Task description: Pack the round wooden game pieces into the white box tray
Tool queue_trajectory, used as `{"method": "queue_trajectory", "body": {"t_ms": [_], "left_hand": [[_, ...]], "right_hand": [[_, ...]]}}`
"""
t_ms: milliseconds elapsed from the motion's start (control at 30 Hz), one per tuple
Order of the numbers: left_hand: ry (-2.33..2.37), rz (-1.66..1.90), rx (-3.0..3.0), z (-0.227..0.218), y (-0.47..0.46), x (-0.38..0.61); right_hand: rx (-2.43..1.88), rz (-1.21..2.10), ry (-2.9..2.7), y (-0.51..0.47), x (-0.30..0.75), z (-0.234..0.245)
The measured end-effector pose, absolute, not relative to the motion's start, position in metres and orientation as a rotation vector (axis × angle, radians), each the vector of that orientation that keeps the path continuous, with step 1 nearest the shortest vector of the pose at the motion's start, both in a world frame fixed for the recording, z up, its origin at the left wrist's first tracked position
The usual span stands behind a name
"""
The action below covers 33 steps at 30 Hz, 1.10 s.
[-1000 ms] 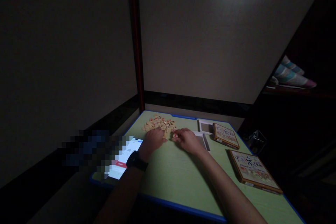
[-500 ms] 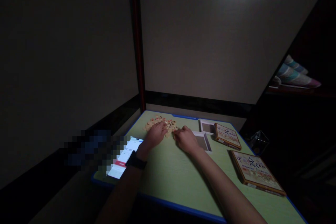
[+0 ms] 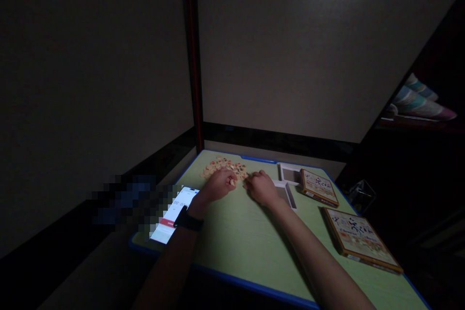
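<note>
Watching from afar through the head camera, I see both hands at work over a pale green table (image 3: 236, 242) with a blue rim; the left hand (image 3: 219, 186) is nearly closed in a pinch, and I make out one pale piece (image 3: 233, 182) held between its thumb and fingers; just beyond that hand, towards the table's far left corner, lies a loose pile of small round pieces (image 3: 225, 163), some marked in red and some in a dark colour; the right hand (image 3: 261, 189) is turned palm down with its fingers curled, its tips near the pile's right edge, and I cannot tell whether it has hold of anything, since the knuckles hide the grip; just to the right of it I see a shallow white-walled tray (image 3: 286, 194), with a second tray (image 3: 289, 174) farther back; beside them lies a flat printed box (image 3: 318, 187), with a larger-looking box (image 3: 361, 238) nearer me; a lit phone (image 3: 170, 223) lies at the left, partly behind the black watch (image 3: 189, 221) on the left wrist.
</note>
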<state>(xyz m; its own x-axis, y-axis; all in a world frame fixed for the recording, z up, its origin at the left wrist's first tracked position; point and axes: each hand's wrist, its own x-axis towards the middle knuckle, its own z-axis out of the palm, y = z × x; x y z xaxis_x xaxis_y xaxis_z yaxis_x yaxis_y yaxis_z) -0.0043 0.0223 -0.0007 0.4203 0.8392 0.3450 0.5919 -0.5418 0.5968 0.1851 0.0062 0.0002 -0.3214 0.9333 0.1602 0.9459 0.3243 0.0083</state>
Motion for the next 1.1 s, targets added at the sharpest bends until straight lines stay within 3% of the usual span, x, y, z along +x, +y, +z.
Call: {"method": "queue_trajectory", "body": {"t_ms": [333, 1100], "left_hand": [[1.162, 0.604, 2.509, -0.005, 0.014, -0.001], [1.396, 0.586, 2.54, -0.016, 0.022, 0.001]], "right_hand": [[-1.669, -0.121, -2.456, 0.006, 0.19, -0.002], [-1.56, -0.091, -2.45, -0.005, 0.185, 0.0]]}}
